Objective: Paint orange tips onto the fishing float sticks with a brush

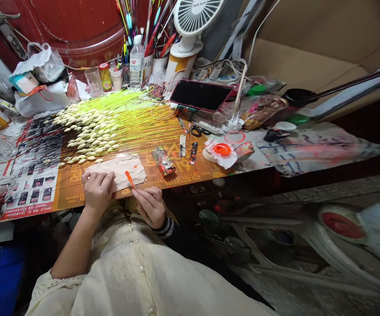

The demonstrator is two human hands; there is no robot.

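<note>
My left hand lies flat on a crumpled sheet of tan paper, its fingers together and holding nothing I can see. My right hand pinches a thin orange-tipped stick just off the paper's near corner. Beyond the paper, many cream spindle-shaped bodies lie side by side, like fishing floats. Their long fluorescent yellow-green stems fan out across the table toward the back.
A printed paper sheet covers the table. To the right lie a small patterned box, black scissors, and an orange-topped pot on white tissue. A black phone, water bottle, and cups of pens stand behind.
</note>
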